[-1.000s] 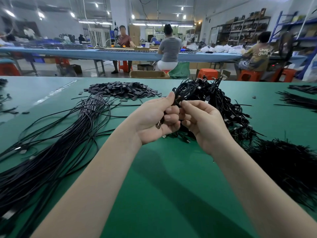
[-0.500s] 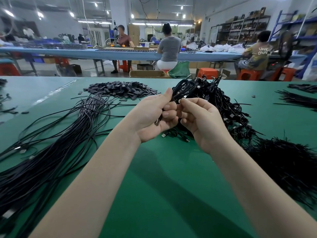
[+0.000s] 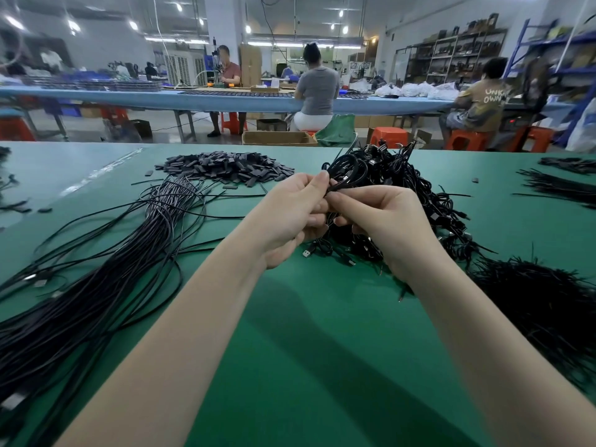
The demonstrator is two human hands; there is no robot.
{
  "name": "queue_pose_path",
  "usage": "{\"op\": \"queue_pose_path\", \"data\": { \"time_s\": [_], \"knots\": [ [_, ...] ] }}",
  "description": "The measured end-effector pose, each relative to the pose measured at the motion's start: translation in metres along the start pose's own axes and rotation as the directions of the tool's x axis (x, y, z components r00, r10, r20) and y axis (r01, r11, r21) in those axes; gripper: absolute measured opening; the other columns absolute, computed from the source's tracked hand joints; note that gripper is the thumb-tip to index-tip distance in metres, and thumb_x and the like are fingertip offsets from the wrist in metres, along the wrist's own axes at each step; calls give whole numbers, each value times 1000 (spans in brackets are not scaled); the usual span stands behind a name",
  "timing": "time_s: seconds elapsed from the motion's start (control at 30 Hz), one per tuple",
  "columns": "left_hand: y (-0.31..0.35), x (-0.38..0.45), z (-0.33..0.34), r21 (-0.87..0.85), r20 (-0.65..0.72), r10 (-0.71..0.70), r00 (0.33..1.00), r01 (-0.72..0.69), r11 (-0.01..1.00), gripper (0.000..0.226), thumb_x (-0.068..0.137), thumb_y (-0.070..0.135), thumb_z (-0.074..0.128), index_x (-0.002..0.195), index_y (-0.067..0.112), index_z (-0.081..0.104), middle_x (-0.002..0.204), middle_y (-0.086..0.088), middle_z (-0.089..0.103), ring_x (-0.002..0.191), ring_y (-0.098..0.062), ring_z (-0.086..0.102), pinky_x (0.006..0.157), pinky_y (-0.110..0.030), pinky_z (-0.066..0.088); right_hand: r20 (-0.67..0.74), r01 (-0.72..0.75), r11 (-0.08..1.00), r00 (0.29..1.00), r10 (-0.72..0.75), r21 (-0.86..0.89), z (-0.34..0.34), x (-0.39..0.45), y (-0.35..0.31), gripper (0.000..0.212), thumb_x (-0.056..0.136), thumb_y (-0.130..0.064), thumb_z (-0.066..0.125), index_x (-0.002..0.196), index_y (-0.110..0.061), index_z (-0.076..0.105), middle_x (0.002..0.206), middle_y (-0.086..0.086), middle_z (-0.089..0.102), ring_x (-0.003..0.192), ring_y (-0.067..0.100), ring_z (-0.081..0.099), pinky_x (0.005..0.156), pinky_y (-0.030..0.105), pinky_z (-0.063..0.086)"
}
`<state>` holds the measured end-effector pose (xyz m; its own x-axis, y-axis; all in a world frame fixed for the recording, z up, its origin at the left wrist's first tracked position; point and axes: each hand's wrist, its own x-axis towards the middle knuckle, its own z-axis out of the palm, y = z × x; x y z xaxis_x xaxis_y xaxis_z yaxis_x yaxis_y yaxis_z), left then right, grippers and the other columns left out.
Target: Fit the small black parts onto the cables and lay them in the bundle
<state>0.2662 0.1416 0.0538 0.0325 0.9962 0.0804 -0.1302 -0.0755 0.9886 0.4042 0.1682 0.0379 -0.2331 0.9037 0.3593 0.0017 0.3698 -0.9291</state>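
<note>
Green bench matting (image 3: 306, 333) fills the frame. At centre, left hand (image 3: 290, 217) and right hand (image 3: 387, 224) both pinch one looped cable (image 3: 346, 175) – its loop rising toward the upper frame. Small black parts (image 3: 225, 166) lie upper left, bundle (image 3: 80, 285) lower left – nearer the left hand.

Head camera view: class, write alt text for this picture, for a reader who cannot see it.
Two bare hands, the left hand and right hand, meet above a green table, both gripping a coiled black cable. A heap of small black parts lies behind, a long cable bundle at left, and tangled cables at right.
</note>
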Motion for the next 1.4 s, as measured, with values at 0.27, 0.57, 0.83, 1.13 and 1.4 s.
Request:
{"op": "queue_pose_path", "data": {
  "time_s": [0.27, 0.57, 0.83, 1.13, 1.4],
  "knots": [
    [-1, 1, -1, 8, 52, -35, 998, 34, 999, 24, 103, 38, 38, 92, 17, 45, 56, 10, 38, 47, -6, 30, 53, -18, 45, -58, 83, 978, 994, -96, -191, -4, 0, -5, 7, 82, -20, 74, 84, -14, 76, 71, 1, 72, 63, 9, 62, 59, 22, 48],
    [-4, 0, 0, 356, -59, 3, 998, 18, 934, 37, 101, 44, 38, 94, 14, 57, 61, 4, 68, 54, -13, 65, 57, -24, 44, -71, 235, 792, 942, -329, -563, -4, -2, -5, 11, 85, -20, 69, 76, -18, 74, 62, -14, 63, 54, -2, 53, 53, 7, 37],
    [9, -12, 0, -2, 134, -243, 961, 245, 969, 52, 92, 43, 51, 45, 22, 61, 56, 8, 58, 49, -8, 54, 56, -22, 47, 134, 538, 260, 587, -799, -802, -5, -3, 5, 10, 84, 2, 59, 75, 3, 62, 77, 15, 61, 74, 33, 59, 64, 40, 47],
    [9, -7, -4, 412, 15, 340, 940, -316, 855, 49, 100, 45, 34, 76, 41, 76, 107, 20, 69, 106, 13, 53, 98, -27, 33, 10, 508, 623, 780, -626, -595, -12, 4, -5, 9, 84, -5, 63, 86, -10, 70, 80, -10, 63, 80, 10, 60, 72, 32, 51],
    [12, -7, -7, 245, 22, 66, 998, -70, 967, 29, 94, 27, 47, 93, 25, 76, 80, -13, 48, 68, -24, 51, 68, -31, 50, 48, 474, 517, 768, -638, -713, -15, 6, 3, 9, 88, -12, 63, 86, -10, 72, 80, 2, 68, 74, 22, 61, 61, 40, 50]
  ]
}}
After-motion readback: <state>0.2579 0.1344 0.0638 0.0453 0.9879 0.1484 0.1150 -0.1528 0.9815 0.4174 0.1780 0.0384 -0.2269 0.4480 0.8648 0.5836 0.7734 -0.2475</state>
